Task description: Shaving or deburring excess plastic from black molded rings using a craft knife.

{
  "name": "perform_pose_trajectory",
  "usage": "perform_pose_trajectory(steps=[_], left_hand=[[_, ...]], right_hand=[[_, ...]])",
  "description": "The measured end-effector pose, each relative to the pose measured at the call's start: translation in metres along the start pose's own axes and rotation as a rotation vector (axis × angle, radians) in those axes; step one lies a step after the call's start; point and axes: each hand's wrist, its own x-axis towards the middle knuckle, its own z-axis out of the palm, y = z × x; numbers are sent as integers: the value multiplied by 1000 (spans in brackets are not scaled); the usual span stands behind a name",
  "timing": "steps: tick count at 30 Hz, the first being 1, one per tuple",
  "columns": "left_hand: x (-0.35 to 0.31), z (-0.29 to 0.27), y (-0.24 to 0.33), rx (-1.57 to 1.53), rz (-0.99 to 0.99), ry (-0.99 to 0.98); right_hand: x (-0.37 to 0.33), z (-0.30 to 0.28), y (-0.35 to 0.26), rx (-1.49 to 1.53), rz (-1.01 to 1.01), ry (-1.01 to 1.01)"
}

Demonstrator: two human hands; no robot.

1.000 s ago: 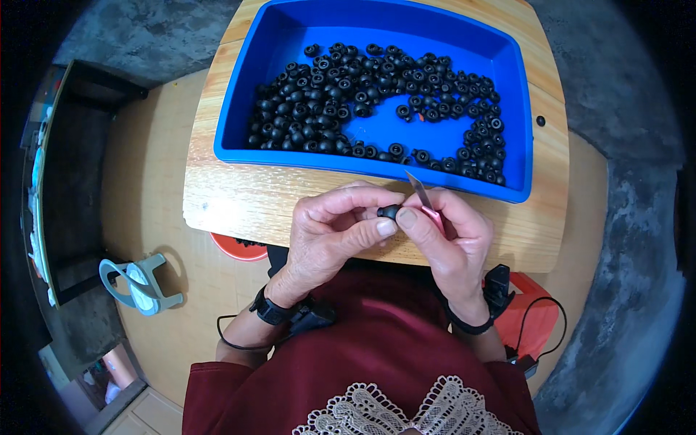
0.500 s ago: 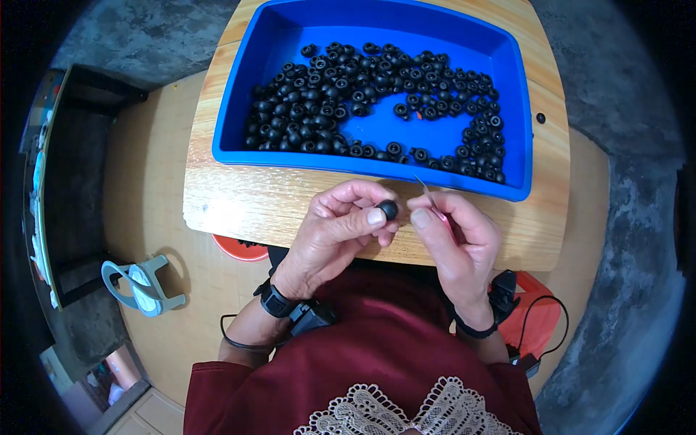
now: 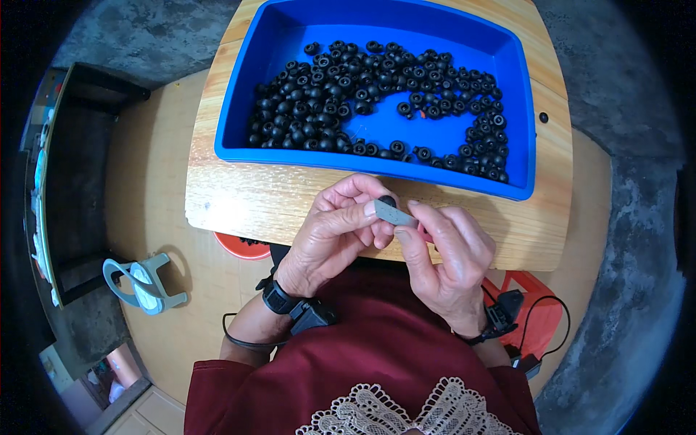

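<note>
Now left grip [image 3: 326,232] pinching black knob [image 3: 388,200], right grip [image 3: 453,254] pinching blade [image 3: 395,213]; tabletop strip [image 3: 268,187] along tray rim [image 3: 290,157].

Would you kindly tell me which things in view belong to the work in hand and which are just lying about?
In use, it seems:
black piece, in the left hand
blade, in the right hand
blue tray, with more black pieces
wooden table, beneath

Probably just lying about:
grey plastic stand, on the floor
red plastic object, lower right

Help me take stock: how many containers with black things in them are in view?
2: the blue tray on the table, and the red bowl below its near left edge, partly hidden. Others may be hidden.
</note>
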Motion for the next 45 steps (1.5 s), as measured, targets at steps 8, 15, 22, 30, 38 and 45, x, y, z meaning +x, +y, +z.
perform_pose_trajectory(steps=[8, 15, 22, 30, 38, 45], left_hand=[[-1, -1, 1, 5, -9, 1], [-2, -3, 1, 14, 7, -24], [-8, -3, 5, -1, -84, 27], [-6, -6, 5, -56, -62, -102], [-3, -9, 3, -157, -75, -180], [-3, -9, -3, -183, -31, -169]], right_hand=[[1, 0, -2, -11, -9, -9], [2, -2, -2, 7, -26, -37], [-3, -1, 6, 24, 89, -55], [0, -13, 2, 175, 239, -55], [3, -14, -5, 227, 271, -66], [4, -16, -3, 234, 293, -66]])
